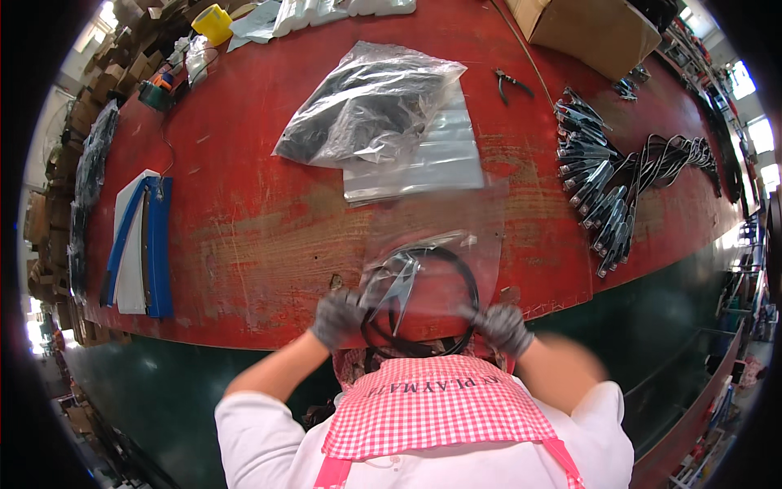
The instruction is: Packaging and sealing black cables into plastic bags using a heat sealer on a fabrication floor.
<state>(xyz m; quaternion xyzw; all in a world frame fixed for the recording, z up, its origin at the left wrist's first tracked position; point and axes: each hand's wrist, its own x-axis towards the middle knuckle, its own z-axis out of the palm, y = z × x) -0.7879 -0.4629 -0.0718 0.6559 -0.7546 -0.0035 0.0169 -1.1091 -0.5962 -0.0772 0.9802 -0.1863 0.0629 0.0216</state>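
At the table's near edge, a clear plastic bag (448, 216) lies in front of me with its far part blurred. A coiled black cable (472, 285) with a silver metal clamp (399, 284) appears in or under the clear film; I cannot tell which. My left hand (336, 320), in a grey glove, is closed at the bag's left side beside the coil. On the other side my right hand (503, 328), also gloved, is closed on the bag near the coil's right edge. Its fingertips are slightly smeared by motion.
Beyond the bag, a dark-filled plastic sack (366, 106) rests on flat clear bags (415, 171). Pliers (513, 81) lie farther right, near several clamps with black cables (603, 179). A cardboard box (595, 37) sits far right. A blue-and-white bag sealer (142, 244) stands left.
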